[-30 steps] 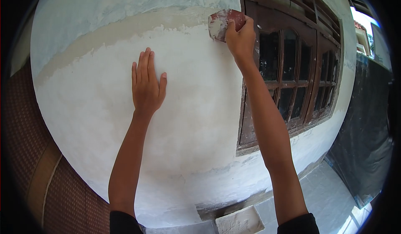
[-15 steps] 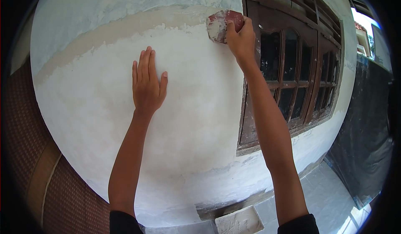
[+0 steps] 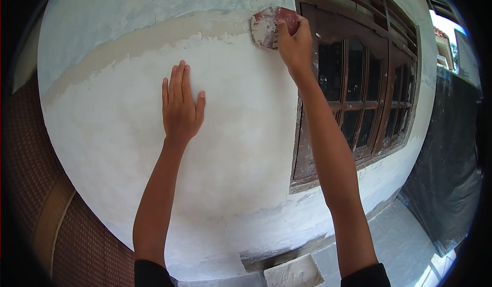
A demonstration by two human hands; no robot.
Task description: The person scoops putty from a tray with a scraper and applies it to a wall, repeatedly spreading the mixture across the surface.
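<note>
Fingers and thumb of my right hand point(image 3: 295, 44) grip a reddish-brown putty scraper point(image 3: 271, 27) smeared with whitish putty. Its face lies close to the upper wall, just left of the window frame. My left hand point(image 3: 180, 102) rests flat on the white wall point(image 3: 230, 118), fingers stretched upward and thumb apart, with nothing in it. Above both hands runs a beige band of putty point(image 3: 143, 38) with a ragged lower edge. Past that band the wall turns bluish grey.
Right of my right arm is a brown wooden window point(image 3: 353, 82) with dark panes. Below, a tray of putty point(image 3: 293, 272) sits on the grey tiled floor point(image 3: 405, 236). A black sheet point(image 3: 446, 159) hangs at far right; a brown woven panel point(image 3: 92, 236) stands at left.
My right hand and the putty scraper have shifted slightly up and left along the wall. My left hand stays flat in nearly the same spot.
</note>
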